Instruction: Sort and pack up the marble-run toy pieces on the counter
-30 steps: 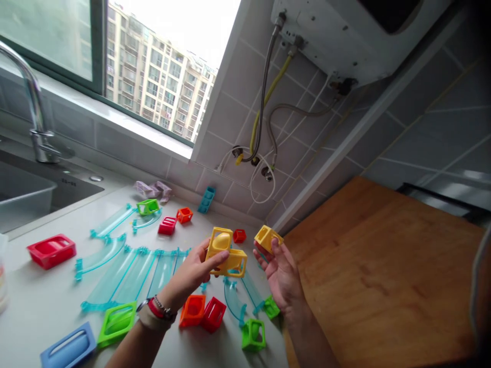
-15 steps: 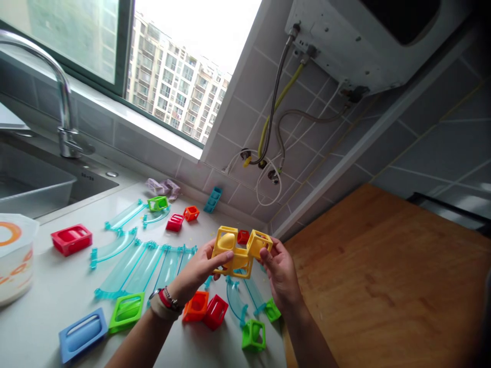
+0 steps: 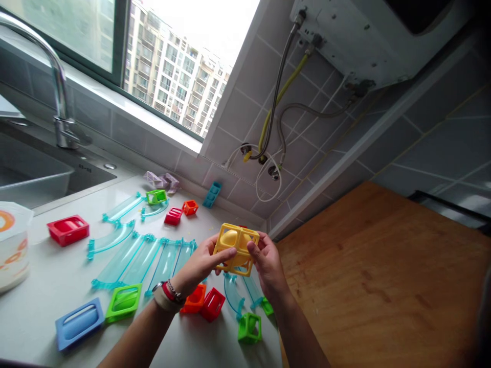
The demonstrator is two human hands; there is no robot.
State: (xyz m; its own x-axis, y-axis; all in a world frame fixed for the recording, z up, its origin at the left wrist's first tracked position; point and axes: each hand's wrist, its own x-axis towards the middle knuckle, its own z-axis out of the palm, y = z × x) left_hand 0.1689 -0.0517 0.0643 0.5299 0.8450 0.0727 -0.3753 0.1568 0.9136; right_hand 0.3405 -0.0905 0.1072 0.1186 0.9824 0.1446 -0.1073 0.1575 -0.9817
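Above the counter, my left hand [image 3: 203,258] grips the left side of several yellow open-frame toy blocks [image 3: 237,249], its thumb across the front. My right hand [image 3: 266,258] is closed on their right side, the thumb pressing the upper right block. The yellow blocks sit flush together in a square-like group; the fingers behind them are mostly hidden. Under my hands lie an orange block [image 3: 195,299], a red block [image 3: 213,304] and a green block [image 3: 249,327]. Clear teal track pieces [image 3: 148,263] are spread to the left.
A blue block [image 3: 80,323], a green block [image 3: 124,302] and a red block [image 3: 68,230] lie on the counter's left. A white tub [image 3: 13,248] stands by the sink [image 3: 92,181]. A wooden board [image 3: 383,286] fills the right. Hoses [image 3: 282,92] hang from a wall unit.
My right hand has moved left, bringing its yellow block from an offset position at the right onto the others, so they now line up. The view has shifted slightly.
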